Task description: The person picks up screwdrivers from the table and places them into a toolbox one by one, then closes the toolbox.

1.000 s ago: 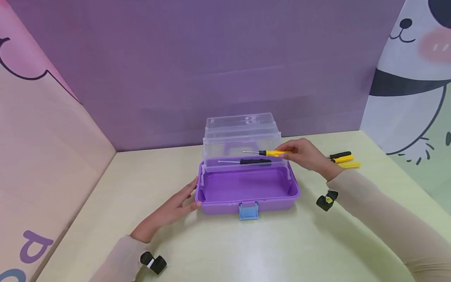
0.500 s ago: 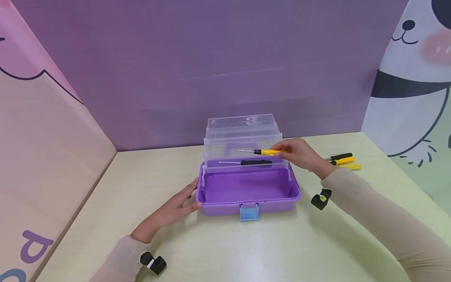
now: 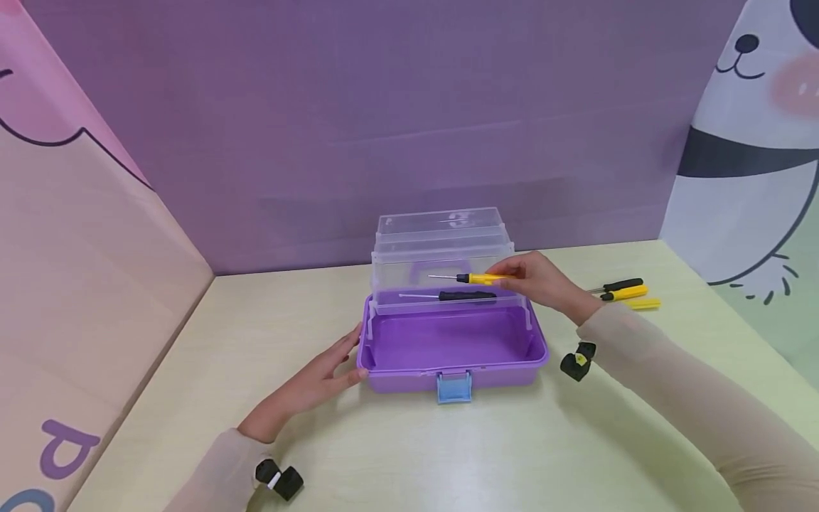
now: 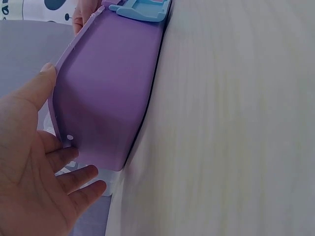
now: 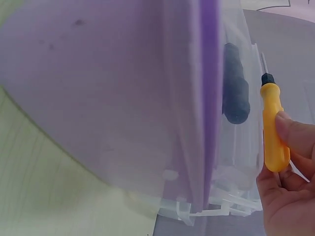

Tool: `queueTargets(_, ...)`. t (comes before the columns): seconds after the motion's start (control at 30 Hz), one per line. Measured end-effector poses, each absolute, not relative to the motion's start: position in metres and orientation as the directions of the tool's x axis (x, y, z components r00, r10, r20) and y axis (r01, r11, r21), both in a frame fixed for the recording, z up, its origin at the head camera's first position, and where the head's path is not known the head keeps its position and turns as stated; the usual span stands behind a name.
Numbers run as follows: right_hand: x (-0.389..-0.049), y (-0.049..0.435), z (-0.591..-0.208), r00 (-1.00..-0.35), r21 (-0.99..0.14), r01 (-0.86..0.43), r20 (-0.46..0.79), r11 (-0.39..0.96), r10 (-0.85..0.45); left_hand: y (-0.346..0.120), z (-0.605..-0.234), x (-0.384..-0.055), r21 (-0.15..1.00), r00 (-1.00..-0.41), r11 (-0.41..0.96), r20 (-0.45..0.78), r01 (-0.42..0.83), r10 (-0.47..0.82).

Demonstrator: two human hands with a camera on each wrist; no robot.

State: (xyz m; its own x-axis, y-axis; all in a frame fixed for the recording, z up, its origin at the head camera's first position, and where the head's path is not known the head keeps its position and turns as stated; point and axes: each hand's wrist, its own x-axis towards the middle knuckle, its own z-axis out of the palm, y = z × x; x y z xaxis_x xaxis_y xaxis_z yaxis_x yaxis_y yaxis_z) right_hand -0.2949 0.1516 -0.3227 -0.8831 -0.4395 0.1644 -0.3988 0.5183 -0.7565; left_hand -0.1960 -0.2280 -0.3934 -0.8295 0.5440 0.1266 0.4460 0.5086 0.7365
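The right hand (image 3: 540,281) pinches a yellow-handled screwdriver (image 3: 476,279) between thumb and fingers, its thin shaft pointing left. It is above the clear tiered trays (image 3: 390,274) of an open purple toolbox (image 3: 403,382). A black screwdriver (image 3: 467,296) lies in the lower tray, just beneath the yellow one. In the right wrist view the yellow handle (image 5: 272,128) shows beside the tray wall. The left hand (image 3: 307,390) rests at the toolbox's left end. In the left wrist view its thumb touches the rim and its fingers (image 4: 81,179) spread loosely by the end wall.
To the toolbox's right, black and yellow screwdrivers (image 3: 625,292) lie on the pale table (image 3: 448,455), partly behind the right forearm. A blue latch (image 3: 454,389) hangs on the toolbox front. A purple backdrop (image 3: 384,142) stands behind, with printed panels on both sides.
The right hand has moved a little left with the yellow screwdriver, further over the tray. The left hand stays at the toolbox's end.
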Motion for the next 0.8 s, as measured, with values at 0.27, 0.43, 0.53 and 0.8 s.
queueTargets(0.27,-0.295,0.147,-0.325,-0.876,-0.775,-0.388,0.141,0.499,-0.461,-0.229,-0.394,-0.194,0.746,-0.831,0.501,0.125,0.438,0.542)
queueTargets(0.43,-0.296,0.146,-0.327,-0.88,-0.77,-0.382,0.135,0.511,-0.455,-0.228,-0.393,-0.194,0.746,-0.827,0.495,0.131,0.445,0.547)
queueTargets(0.53,-0.296,0.145,-0.327,-0.878,-0.77,-0.387,0.139,0.508,-0.458,-0.227,-0.392,-0.195,0.745,-0.826,0.496,0.13,0.446,0.548)
queueTargets(0.8,-0.299,0.14,-0.33,-0.873,-0.763,-0.402,0.153,0.506,-0.463,-0.227,-0.39,-0.194,0.746,-0.824,0.493,0.13,0.448,0.551)
